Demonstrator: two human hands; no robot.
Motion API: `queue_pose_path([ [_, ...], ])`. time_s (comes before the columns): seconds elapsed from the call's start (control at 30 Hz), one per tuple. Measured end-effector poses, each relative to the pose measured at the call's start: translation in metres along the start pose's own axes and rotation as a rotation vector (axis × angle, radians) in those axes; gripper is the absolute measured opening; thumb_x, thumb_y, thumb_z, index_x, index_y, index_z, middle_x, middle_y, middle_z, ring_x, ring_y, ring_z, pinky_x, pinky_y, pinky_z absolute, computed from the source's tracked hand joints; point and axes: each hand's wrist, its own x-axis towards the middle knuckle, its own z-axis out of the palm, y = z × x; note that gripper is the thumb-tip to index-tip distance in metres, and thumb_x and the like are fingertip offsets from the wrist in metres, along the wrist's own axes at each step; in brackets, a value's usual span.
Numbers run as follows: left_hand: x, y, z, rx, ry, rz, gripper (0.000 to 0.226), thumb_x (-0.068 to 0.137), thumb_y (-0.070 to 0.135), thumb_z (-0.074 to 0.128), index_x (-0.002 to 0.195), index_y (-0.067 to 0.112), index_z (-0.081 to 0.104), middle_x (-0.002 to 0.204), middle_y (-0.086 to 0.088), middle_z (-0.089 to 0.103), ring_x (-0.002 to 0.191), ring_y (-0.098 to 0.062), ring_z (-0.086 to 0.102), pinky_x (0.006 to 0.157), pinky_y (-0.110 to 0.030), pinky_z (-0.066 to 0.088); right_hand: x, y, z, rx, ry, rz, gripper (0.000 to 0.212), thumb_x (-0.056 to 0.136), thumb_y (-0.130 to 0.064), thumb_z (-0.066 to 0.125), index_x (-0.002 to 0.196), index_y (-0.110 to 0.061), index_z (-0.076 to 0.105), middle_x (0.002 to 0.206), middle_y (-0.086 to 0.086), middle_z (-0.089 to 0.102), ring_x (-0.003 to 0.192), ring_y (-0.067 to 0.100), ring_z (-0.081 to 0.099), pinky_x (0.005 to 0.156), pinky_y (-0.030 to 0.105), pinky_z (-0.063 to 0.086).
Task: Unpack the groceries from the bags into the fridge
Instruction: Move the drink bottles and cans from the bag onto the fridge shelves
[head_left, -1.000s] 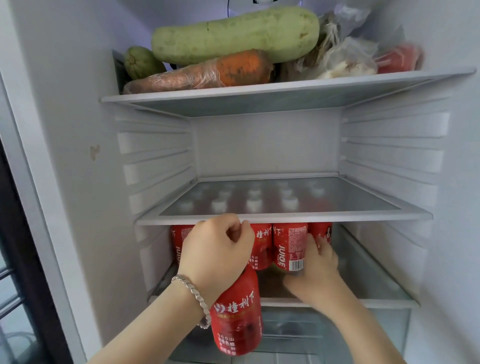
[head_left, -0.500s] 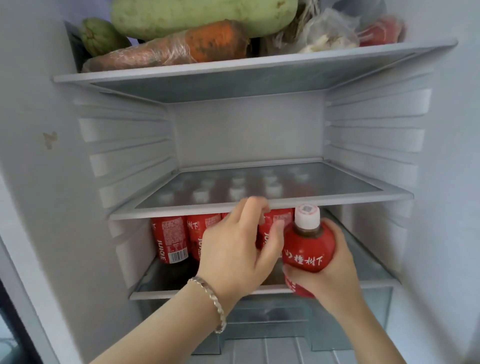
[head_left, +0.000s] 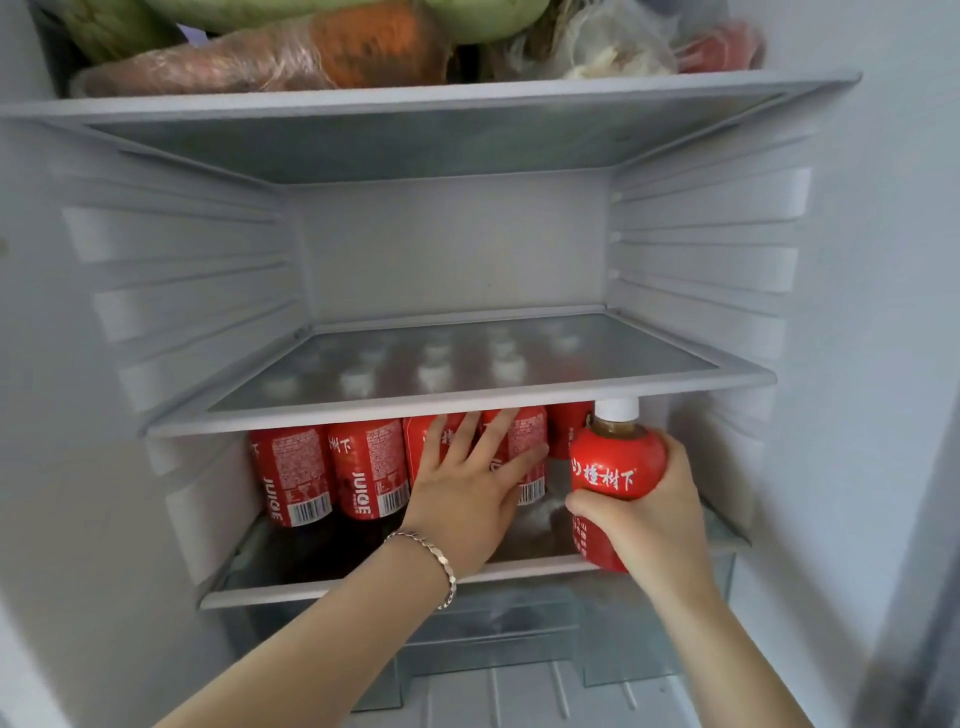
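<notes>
Your right hand (head_left: 652, 525) grips the juice bottle (head_left: 615, 470) while your flat left hand (head_left: 470, 488) steadies the shelved bottles (head_left: 332, 473), clearing room right

Bottle (head_left: 618, 460) passed from left hand (head_left: 467, 493) to right hand (head_left: 660, 525); left now presses flat against shelved bottles (head_left: 332, 467).

The bottle (head_left: 615, 467) in the right grip (head_left: 654, 514) has a red label with white characters, a white cap and a brown band of liquid at the neck. The row of bottles (head_left: 363, 467) at the left grip (head_left: 467, 493) is the same red, with white lettering and white barcode patches striped black. A silver bracelet (head_left: 436, 558) sits just behind the left grip. Well above both grips lie an orange carrot (head_left: 374, 47) in clear film and a pale green gourd (head_left: 467, 15). The fridge wall (head_left: 452, 244) is greyish white, and the shelf (head_left: 467, 400) just above the grips is grey glass edged in white.
</notes>
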Motion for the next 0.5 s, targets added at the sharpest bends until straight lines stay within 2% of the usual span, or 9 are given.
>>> queue_pose_path([
  [0.13,-0.001,-0.001,0.001,-0.022,0.036,0.010,0.047,0.074,0.036,0.049,0.121,0.042,0.054,0.140,-0.004,0.047,0.120,-0.033,0.054,0.107,-0.050,0.014,0.031,0.014,0.019,-0.073,0.000,0.018,0.073,0.063,-0.005,0.081,0.118,-0.029,0.040,0.100,-0.012,0.057,0.085,0.003,0.059,0.063,0.006,0.043],
  [0.17,-0.001,-0.002,0.001,-0.026,0.031,0.016,0.048,0.074,0.036,0.047,0.121,0.042,0.052,0.139,-0.003,0.047,0.120,-0.032,0.054,0.107,-0.050,0.015,0.039,0.017,0.023,-0.129,0.005,0.033,0.076,0.063,-0.011,0.083,0.124,-0.026,0.040,0.105,-0.008,0.058,0.090,0.010,0.060,0.069,0.012,0.046],
  [0.23,-0.002,-0.005,0.000,-0.053,0.013,0.012,0.049,0.075,0.037,0.044,0.123,0.044,0.050,0.139,-0.002,0.044,0.120,-0.030,0.054,0.106,-0.050,0.017,0.052,0.020,0.028,-0.263,-0.001,0.091,0.087,0.063,-0.025,0.083,0.134,-0.019,0.033,0.117,0.003,0.058,0.103,0.024,0.060,0.084,0.034,0.050],
  [0.27,-0.002,-0.006,0.001,-0.056,0.010,0.017,0.051,0.073,0.037,0.047,0.124,0.044,0.049,0.140,-0.001,0.042,0.120,-0.030,0.054,0.106,-0.049,0.017,0.055,0.019,0.029,-0.345,-0.015,0.123,0.093,0.064,-0.030,0.082,0.137,-0.016,0.027,0.122,0.009,0.056,0.108,0.029,0.058,0.089,0.041,0.049],
  [0.33,-0.003,-0.008,0.001,-0.057,0.009,0.040,0.057,0.069,0.037,0.055,0.125,0.044,0.048,0.139,0.000,0.040,0.120,-0.028,0.054,0.108,-0.048,0.018,0.052,0.012,0.033,-0.533,-0.072,0.169,0.106,0.068,-0.034,0.078,0.145,-0.011,0.009,0.135,0.017,0.043,0.121,0.035,0.048,0.098,0.046,0.043],
  [0.43,-0.005,-0.011,-0.001,-0.100,-0.015,0.068,0.060,0.065,0.037,0.058,0.123,0.043,0.050,0.137,0.000,0.048,0.118,-0.026,0.056,0.110,-0.050,0.027,0.037,0.001,0.043,-0.771,-0.180,0.215,0.122,0.075,-0.036,0.074,0.143,0.001,-0.020,0.148,0.019,0.019,0.134,0.033,0.031,0.107,0.042,0.034],
  [0.5,-0.007,-0.013,-0.005,-0.154,-0.038,0.075,0.060,0.067,0.034,0.057,0.126,0.042,0.049,0.140,0.000,0.048,0.123,-0.025,0.053,0.106,-0.048,0.024,0.031,-0.003,0.047,-0.843,-0.212,0.232,0.125,0.076,-0.038,0.072,0.140,0.003,-0.027,0.150,0.019,0.014,0.134,0.032,0.032,0.107,0.040,0.036],
])
